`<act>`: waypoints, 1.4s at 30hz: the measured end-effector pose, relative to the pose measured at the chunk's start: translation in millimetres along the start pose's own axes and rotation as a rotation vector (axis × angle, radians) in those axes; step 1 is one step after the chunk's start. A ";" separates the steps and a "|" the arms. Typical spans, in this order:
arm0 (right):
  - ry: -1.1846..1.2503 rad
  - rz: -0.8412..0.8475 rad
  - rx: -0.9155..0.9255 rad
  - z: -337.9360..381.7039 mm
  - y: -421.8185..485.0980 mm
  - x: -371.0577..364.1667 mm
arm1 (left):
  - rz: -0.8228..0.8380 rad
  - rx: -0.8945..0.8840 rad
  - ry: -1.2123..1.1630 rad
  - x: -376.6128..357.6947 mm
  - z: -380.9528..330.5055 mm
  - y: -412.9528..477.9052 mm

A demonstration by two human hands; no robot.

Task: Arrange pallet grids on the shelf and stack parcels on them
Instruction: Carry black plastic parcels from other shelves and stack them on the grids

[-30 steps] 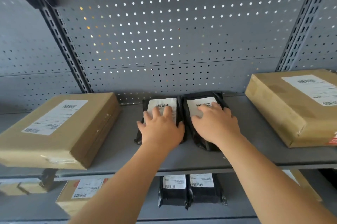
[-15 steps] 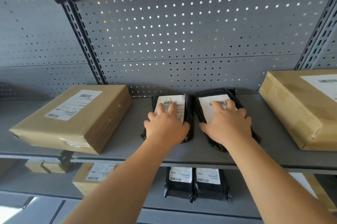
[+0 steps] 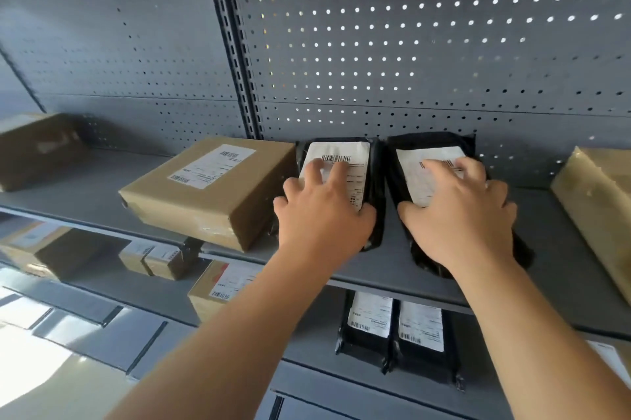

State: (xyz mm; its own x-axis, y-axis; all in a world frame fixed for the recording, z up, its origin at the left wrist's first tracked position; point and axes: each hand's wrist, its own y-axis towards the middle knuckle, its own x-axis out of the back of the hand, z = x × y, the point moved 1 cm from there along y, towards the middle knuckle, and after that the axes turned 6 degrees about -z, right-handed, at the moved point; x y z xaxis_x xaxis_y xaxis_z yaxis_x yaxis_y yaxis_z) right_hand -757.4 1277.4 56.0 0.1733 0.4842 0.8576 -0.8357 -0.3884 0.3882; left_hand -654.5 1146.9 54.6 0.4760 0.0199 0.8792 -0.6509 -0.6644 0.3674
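Observation:
Two black plastic parcels with white labels lie side by side on the grey shelf (image 3: pixel 392 269), against the perforated back panel. My left hand (image 3: pixel 324 218) rests on the left black parcel (image 3: pixel 341 155), fingers spread over its label and thumb hooked at its right edge. My right hand (image 3: pixel 461 218) covers the right black parcel (image 3: pixel 406 173) the same way, with its fingertips on the label. No pallet grid is in view.
A brown box (image 3: pixel 205 194) sits right beside the left parcel, and another brown box (image 3: pixel 597 204) sits at the right edge. A third box (image 3: pixel 34 150) is far left. On the lower shelf are two black parcels (image 3: pixel 392 327) and several brown boxes (image 3: pixel 218 286).
The view has swung to the left. Both hands stay on the two black parcels. The left parcel now lies closer to the brown box on its left.

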 end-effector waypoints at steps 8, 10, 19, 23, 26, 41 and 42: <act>0.168 -0.107 0.181 112.3 -27.7 25.2 | -0.192 0.091 -0.013 88.6 84.7 -17.7; 0.196 -0.108 0.239 151.1 -41.3 23.8 | -0.219 0.138 -0.003 109.1 119.0 -27.5; 0.276 -0.004 0.465 324.7 -127.5 -12.8 | -0.297 0.409 0.084 183.5 290.4 -95.3; 0.310 0.096 0.564 393.2 -173.2 -38.7 | -0.308 0.568 0.141 208.8 365.2 -135.7; 0.318 0.169 0.645 440.5 -202.5 -58.7 | -0.309 0.682 0.171 223.7 414.2 -163.5; 0.448 0.425 1.011 675.0 -248.9 -170.5 | -0.380 1.115 0.333 256.7 617.9 -174.1; 0.463 0.436 1.027 692.2 -245.5 -176.7 | -0.390 1.136 0.346 259.6 629.5 -167.4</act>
State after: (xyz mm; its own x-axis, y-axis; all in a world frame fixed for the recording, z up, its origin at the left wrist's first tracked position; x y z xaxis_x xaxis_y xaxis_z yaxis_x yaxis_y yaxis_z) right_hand -222.2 744.6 42.6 -0.3991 0.3105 0.8627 0.0632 -0.9294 0.3637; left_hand -49.8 792.9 30.4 0.2300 0.4410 0.8675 0.4588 -0.8353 0.3030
